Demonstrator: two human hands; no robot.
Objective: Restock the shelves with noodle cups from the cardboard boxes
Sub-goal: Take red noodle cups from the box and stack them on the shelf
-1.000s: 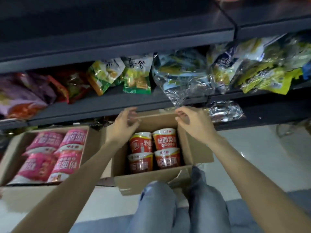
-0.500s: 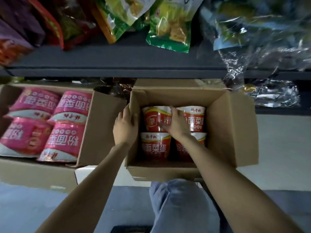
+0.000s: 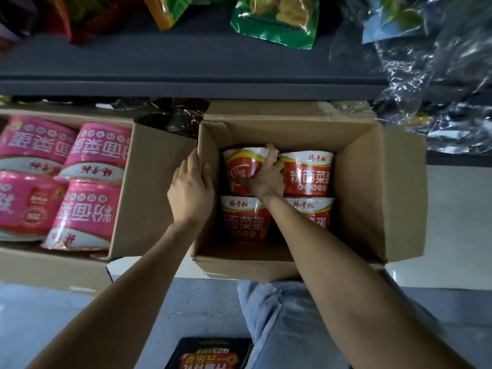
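Note:
An open cardboard box (image 3: 383,187) stands on the floor below the dark shelf (image 3: 186,73). Inside it lie several red noodle cups on their sides. My right hand (image 3: 262,179) is wrapped around the far-left red noodle cup (image 3: 241,169), fingers over its rim. The far-right cup (image 3: 306,173) and two near cups (image 3: 243,222) lie beside it. My left hand (image 3: 191,190) grips the box's left wall. A second open box (image 3: 149,182) to the left holds several pink noodle cups (image 3: 90,211).
Snack bags (image 3: 277,20) hang over the shelf edge above; crinkled clear and foil packs (image 3: 439,83) fill the right. My jeans-clad knee (image 3: 277,315) is under the box's near edge. A black packet (image 3: 213,352) lies on the grey floor.
The view has tilted down and closer to the box. Both hands left the far flap. The left moved to the box's left wall; the right went inside and closed around the far-left red cup.

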